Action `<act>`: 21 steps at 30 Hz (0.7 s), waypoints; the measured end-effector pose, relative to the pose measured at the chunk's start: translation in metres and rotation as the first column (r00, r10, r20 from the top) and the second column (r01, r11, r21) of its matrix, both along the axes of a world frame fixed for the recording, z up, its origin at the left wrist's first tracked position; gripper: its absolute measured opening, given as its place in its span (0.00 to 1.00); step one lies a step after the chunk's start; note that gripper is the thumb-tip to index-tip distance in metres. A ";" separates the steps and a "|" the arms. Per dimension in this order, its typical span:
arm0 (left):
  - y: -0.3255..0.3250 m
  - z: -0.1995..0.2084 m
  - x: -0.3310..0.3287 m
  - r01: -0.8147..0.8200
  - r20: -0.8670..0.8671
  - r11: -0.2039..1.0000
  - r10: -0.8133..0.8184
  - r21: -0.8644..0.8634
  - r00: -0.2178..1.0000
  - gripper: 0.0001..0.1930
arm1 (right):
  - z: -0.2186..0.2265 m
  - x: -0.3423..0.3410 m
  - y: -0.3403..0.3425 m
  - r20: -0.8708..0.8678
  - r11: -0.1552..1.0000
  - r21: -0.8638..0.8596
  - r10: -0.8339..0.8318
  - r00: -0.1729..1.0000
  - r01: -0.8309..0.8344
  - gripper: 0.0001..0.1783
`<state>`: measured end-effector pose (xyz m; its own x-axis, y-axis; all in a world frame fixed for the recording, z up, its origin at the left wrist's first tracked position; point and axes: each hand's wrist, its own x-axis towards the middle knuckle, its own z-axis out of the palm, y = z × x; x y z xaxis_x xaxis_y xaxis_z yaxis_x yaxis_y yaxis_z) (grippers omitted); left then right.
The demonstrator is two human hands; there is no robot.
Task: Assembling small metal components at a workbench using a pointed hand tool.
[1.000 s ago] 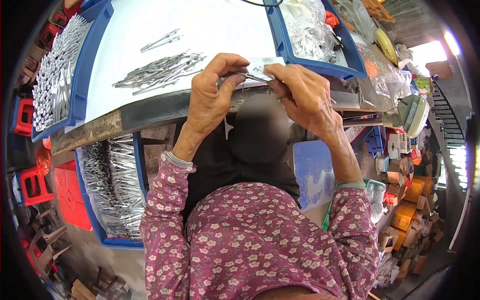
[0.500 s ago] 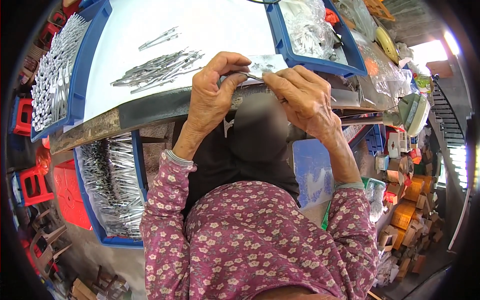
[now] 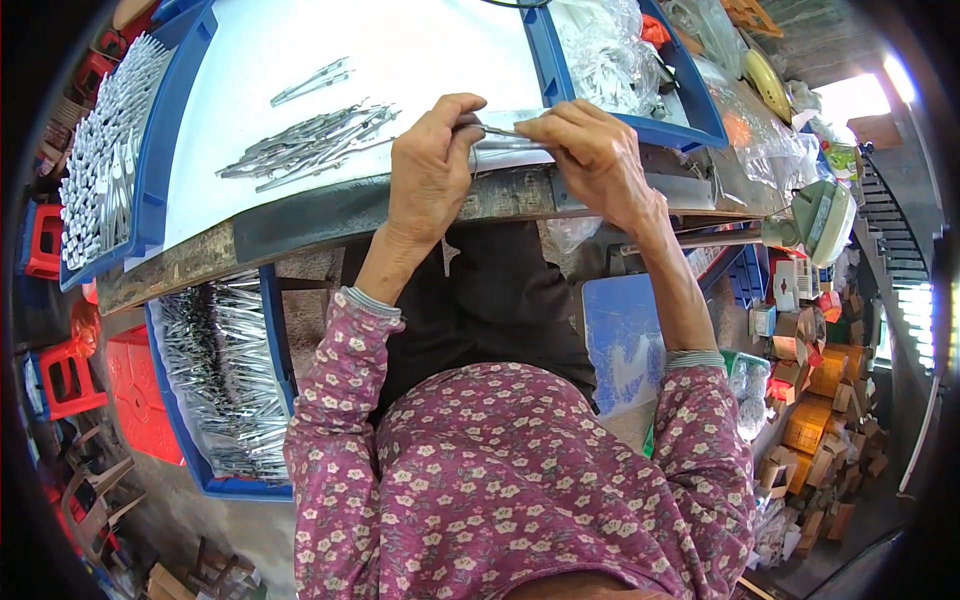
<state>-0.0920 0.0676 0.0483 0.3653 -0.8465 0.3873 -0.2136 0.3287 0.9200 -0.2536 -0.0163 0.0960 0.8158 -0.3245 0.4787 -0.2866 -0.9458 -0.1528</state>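
Observation:
Over the front edge of the bench, my left hand [image 3: 432, 165] pinches one end of a thin grey metal piece [image 3: 499, 131] between thumb and fingers. My right hand [image 3: 598, 160] is closed on its other end, so the piece spans the gap between both hands. Its exact kind is too small to tell. On the white work surface [image 3: 420, 50], left of my left hand, lies a loose pile of slim silver metal pieces [image 3: 310, 148]. Two or three similar pieces [image 3: 312, 82] lie apart, farther back.
A blue tray [image 3: 150, 190] of stacked silver pieces stands at the left, another blue tray [image 3: 225, 487] of metal pieces below the bench. Plastic bags fill a blue tray [image 3: 552, 55] at the back right. A green-and-white lamp-like fixture [image 3: 825, 222] sits right; red stools [image 3: 68, 380] stand left.
Both hands have moved slightly farther forward over the bench, and the gap between them shows more of the metal piece. A blurred dark round shape below them is gone.

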 end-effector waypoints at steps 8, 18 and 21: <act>-0.012 -0.026 0.003 -0.245 0.451 0.960 0.280 -0.135 0.848 0.04 | -0.019 0.002 -0.019 -0.040 0.993 0.119 -0.018 0.999 0.022 0.11; -0.012 -0.035 0.005 -0.199 0.440 0.970 0.240 -0.138 0.865 0.02 | -0.016 0.040 -0.005 0.401 0.680 0.718 -0.227 0.887 -0.151 0.12; -0.011 -0.034 0.005 -0.197 0.445 0.970 0.241 -0.143 0.863 0.02 | -0.018 0.034 -0.001 0.309 0.704 0.702 -0.163 0.937 -0.108 0.12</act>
